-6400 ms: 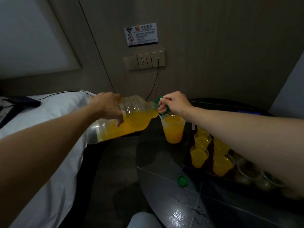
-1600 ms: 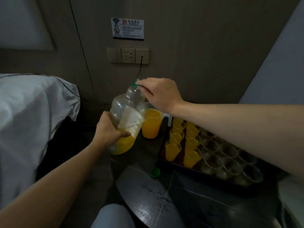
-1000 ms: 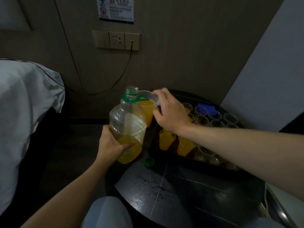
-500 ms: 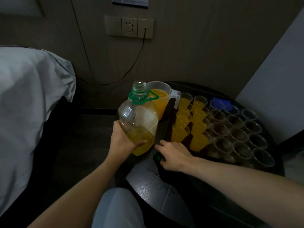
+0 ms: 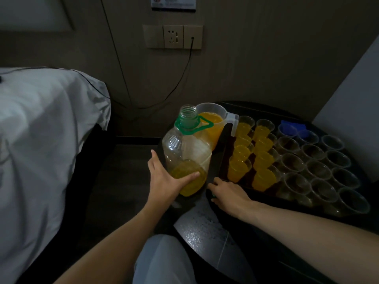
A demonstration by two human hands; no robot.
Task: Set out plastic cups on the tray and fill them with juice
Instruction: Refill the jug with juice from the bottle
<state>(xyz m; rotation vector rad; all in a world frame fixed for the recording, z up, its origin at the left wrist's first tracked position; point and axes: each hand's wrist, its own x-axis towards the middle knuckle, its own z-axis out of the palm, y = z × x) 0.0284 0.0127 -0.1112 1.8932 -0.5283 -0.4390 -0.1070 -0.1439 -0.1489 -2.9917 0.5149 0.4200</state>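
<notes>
**Q:** What is found at the left, and what is blocked from view?

**A:** A white bed sheet [image 5: 41,140] is seen at far left. A socket panel [image 5: 173,36] is fitted on the wall, and a dark cable [image 5: 180,78] is plugged into it. The left hand [image 5: 164,181] is wrapped round the lower body of the bottle [image 5: 186,152], with the thumb laid across the front. The bottle is held upright and uncapped, with juice in its base only. The pitcher [image 5: 211,121] is partly hidden behind it.

**Q:** And to the right?

**A:** The right hand [image 5: 227,193] is laid palm-down on the dark table [image 5: 205,232], at the near left corner of the tray [image 5: 224,138]. Whether anything is gripped beneath it cannot be told. The tray is set on the table, just right of the bottle. Its two left columns are taken up by filled cups [image 5: 239,169], orange to near the rim. Clear empty cups [image 5: 313,171] are ranged in the remaining columns.
</notes>
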